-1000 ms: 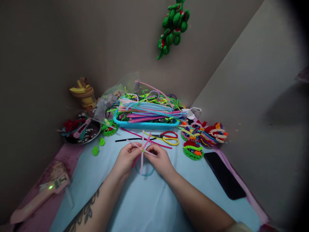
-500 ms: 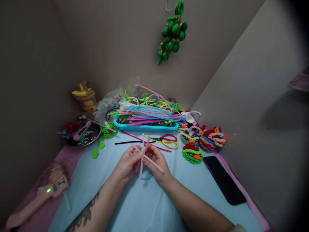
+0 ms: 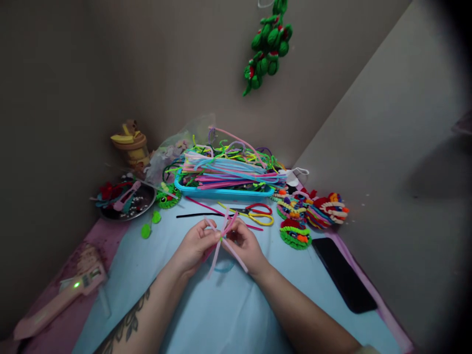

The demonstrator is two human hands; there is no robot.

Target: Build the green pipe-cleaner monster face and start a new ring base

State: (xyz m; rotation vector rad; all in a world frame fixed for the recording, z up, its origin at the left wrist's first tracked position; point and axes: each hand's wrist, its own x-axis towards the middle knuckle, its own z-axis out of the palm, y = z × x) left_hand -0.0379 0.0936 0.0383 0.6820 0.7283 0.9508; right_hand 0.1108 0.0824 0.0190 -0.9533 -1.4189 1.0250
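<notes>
Between my hands is a star of crossed pink and pale pink pipe cleaners (image 3: 236,255), with a small green spot at its middle. My left hand (image 3: 199,244) pinches it near the crossing, thumb on top. From the other side, the closed fingers of my right hand (image 3: 248,247) grip it; some fingertips are hidden. A blue loop (image 3: 224,268) shows below the strands. Just beyond my hands lie scissors (image 3: 260,214) with red and yellow handles, a black pipe cleaner (image 3: 191,216) and a magenta pipe cleaner (image 3: 201,204).
A blue tray (image 3: 224,193) heaped with pipe cleaners stands at the back. To the left are a metal bowl (image 3: 149,201), green discs (image 3: 146,231) and a pink glue gun (image 3: 66,300). On the right lie colourful fuzzy pieces (image 3: 295,235) and a black phone (image 3: 344,275).
The strands of the star have tilted slightly, their upper ends leaning further right. Both hands keep their hold, and the camera view has shifted a little.
</notes>
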